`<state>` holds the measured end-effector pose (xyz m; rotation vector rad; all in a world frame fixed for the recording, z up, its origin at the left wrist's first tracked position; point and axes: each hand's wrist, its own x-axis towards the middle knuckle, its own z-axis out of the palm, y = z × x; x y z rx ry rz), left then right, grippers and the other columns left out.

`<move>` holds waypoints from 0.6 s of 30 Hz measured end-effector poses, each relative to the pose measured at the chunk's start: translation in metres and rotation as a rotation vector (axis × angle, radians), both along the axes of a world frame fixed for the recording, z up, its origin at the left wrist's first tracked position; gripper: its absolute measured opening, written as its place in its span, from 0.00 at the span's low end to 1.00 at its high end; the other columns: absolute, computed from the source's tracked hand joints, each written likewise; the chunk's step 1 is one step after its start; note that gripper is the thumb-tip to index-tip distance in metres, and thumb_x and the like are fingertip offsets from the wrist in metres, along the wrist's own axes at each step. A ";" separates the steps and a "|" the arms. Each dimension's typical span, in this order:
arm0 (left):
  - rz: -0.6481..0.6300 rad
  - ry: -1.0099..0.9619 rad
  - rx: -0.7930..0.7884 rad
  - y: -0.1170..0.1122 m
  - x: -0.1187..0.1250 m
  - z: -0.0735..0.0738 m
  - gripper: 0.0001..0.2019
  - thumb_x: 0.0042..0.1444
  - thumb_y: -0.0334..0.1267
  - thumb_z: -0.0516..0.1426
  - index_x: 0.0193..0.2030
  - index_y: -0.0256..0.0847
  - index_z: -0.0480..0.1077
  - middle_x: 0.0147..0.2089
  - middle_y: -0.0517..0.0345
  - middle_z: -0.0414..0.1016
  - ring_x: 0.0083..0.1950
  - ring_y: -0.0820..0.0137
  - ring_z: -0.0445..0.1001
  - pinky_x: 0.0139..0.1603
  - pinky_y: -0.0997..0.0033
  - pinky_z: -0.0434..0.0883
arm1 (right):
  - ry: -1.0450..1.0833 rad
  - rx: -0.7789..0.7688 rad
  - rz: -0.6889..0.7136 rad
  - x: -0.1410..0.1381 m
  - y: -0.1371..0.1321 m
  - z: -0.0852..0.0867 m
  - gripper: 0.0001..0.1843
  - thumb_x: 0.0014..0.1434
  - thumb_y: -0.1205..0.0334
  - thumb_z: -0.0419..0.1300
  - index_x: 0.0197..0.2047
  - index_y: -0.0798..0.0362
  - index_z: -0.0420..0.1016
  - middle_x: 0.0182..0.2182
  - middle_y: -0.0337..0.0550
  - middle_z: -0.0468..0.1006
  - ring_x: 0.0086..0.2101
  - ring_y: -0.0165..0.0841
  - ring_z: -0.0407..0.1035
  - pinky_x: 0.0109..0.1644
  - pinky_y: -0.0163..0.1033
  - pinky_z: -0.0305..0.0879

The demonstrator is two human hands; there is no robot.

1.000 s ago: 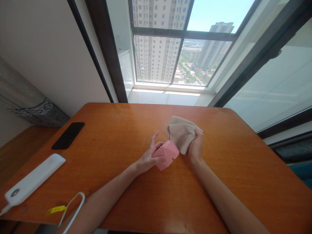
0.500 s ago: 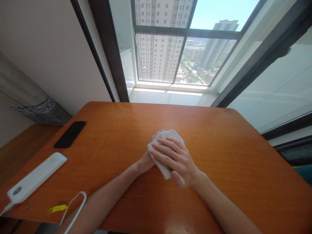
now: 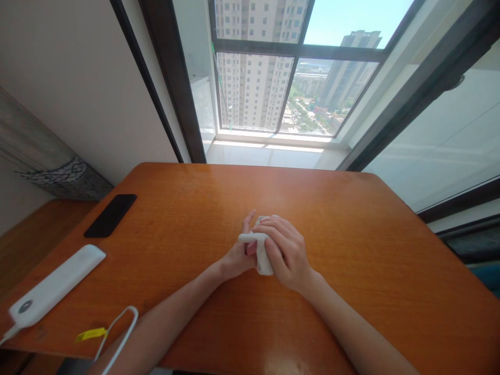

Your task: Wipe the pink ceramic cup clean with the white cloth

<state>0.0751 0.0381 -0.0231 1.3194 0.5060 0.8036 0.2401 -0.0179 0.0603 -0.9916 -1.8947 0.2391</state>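
My left hand (image 3: 237,256) and my right hand (image 3: 285,252) meet over the middle of the orange wooden table (image 3: 344,234). A pale beige cloth (image 3: 262,255) is wrapped around a pink angular object (image 3: 251,248), and only a sliver of pink shows. My left hand cups the bundle from below, with its fingers raised at the far side. My right hand presses down on top, its fingers curled over the cloth and hiding most of it.
A black smartphone (image 3: 110,215) lies face down near the table's far left corner. A long white device (image 3: 54,285) with a white cable (image 3: 121,328) and a yellow tag (image 3: 90,334) sits at the near left edge. A large window (image 3: 297,94) stands beyond the table.
The pink object, bare in my left hand earlier, is now almost covered by the cloth. My right hand has moved from beside it to on top, and the hands have come together.
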 end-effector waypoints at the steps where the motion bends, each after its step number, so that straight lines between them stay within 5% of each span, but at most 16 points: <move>1: 0.005 0.021 0.027 -0.001 -0.003 0.004 0.66 0.50 0.49 0.76 0.85 0.50 0.36 0.77 0.47 0.65 0.82 0.47 0.59 0.87 0.42 0.43 | 0.097 -0.069 0.012 0.001 0.001 -0.003 0.18 0.75 0.62 0.51 0.56 0.48 0.81 0.49 0.49 0.84 0.52 0.43 0.76 0.63 0.53 0.68; 7: -0.071 -0.044 -0.079 -0.005 -0.008 0.019 0.71 0.50 0.60 0.74 0.84 0.49 0.27 0.76 0.38 0.63 0.75 0.42 0.67 0.79 0.35 0.58 | 0.734 -0.530 0.022 0.008 0.014 -0.031 0.22 0.74 0.44 0.55 0.36 0.50 0.77 0.30 0.39 0.74 0.29 0.34 0.64 0.36 0.39 0.66; 11: -0.062 -0.044 -0.050 -0.005 -0.007 0.022 0.71 0.50 0.60 0.74 0.85 0.49 0.29 0.77 0.38 0.62 0.77 0.42 0.64 0.80 0.38 0.56 | 0.980 -0.624 -0.002 0.007 0.022 -0.053 0.26 0.64 0.35 0.63 0.29 0.50 0.73 0.25 0.36 0.70 0.25 0.32 0.57 0.29 0.38 0.60; 14: -0.072 -0.055 -0.063 -0.004 -0.007 0.020 0.70 0.50 0.60 0.74 0.85 0.49 0.31 0.73 0.39 0.66 0.75 0.42 0.66 0.79 0.37 0.58 | 0.836 -0.532 0.006 0.009 0.017 -0.054 0.23 0.71 0.41 0.57 0.36 0.50 0.78 0.30 0.40 0.77 0.29 0.35 0.67 0.34 0.40 0.67; 18: -0.100 -0.094 -0.016 -0.003 -0.010 0.016 0.63 0.50 0.58 0.74 0.83 0.47 0.42 0.71 0.42 0.69 0.74 0.43 0.67 0.79 0.35 0.58 | 0.354 -0.176 0.067 0.013 0.006 -0.032 0.22 0.77 0.56 0.47 0.54 0.50 0.82 0.49 0.50 0.84 0.50 0.44 0.77 0.59 0.52 0.72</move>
